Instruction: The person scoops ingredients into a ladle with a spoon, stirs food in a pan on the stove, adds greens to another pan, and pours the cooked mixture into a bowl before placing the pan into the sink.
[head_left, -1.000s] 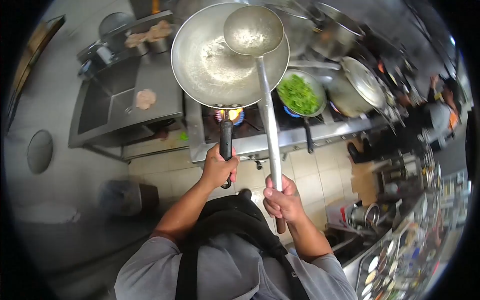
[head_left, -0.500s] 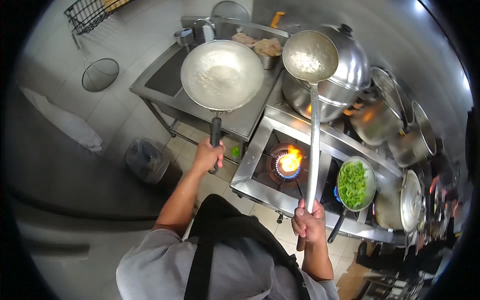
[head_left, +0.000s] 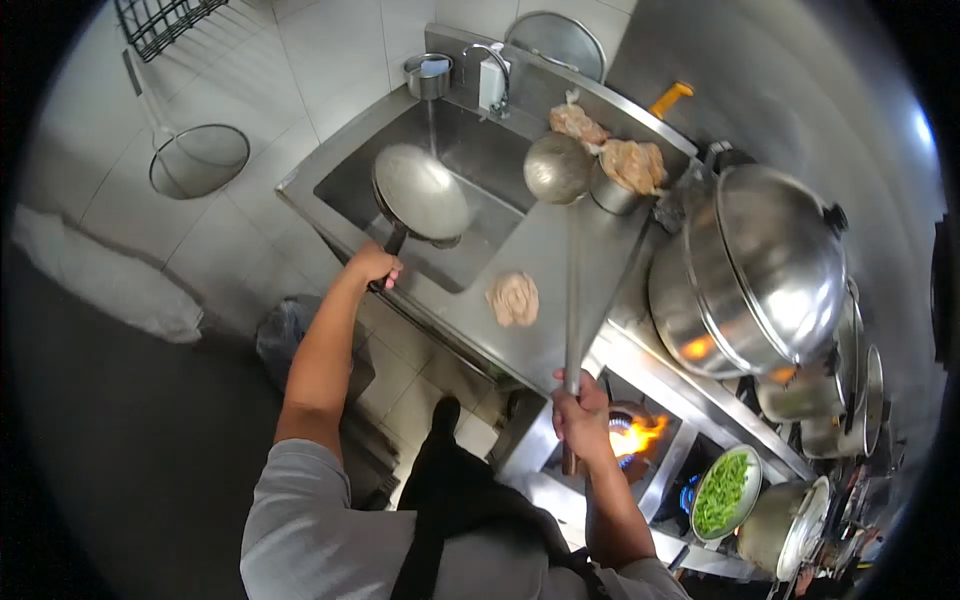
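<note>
My left hand (head_left: 376, 265) is closed round the black handle of a metal pan (head_left: 424, 192), which hangs tilted over the sink basin (head_left: 490, 170). Closed on the lower part of a long ladle (head_left: 558, 170), my right hand (head_left: 582, 412) is near the lit burner (head_left: 632, 438). The ladle's bowl is above the steel counter beside the sink, near a metal container of raw-looking meat (head_left: 632, 166). A folded beige cloth (head_left: 513, 299) lies on the counter. Water seems to run from the faucet (head_left: 504, 92) side, beside a small metal pot (head_left: 429, 76).
A large domed steamer (head_left: 750, 270) stands at the back of the stove. Right of the lit burner is a pan of green vegetables (head_left: 724, 494), then a lidded pot (head_left: 785, 525). A strainer (head_left: 200, 161) hangs on the tiled wall. A bin (head_left: 285, 335) stands below the sink.
The view has turned towards the sink. My left hand has carried the pan away from the burner to over the basin and tilted it. The ladle has moved with my right hand to above the counter.
</note>
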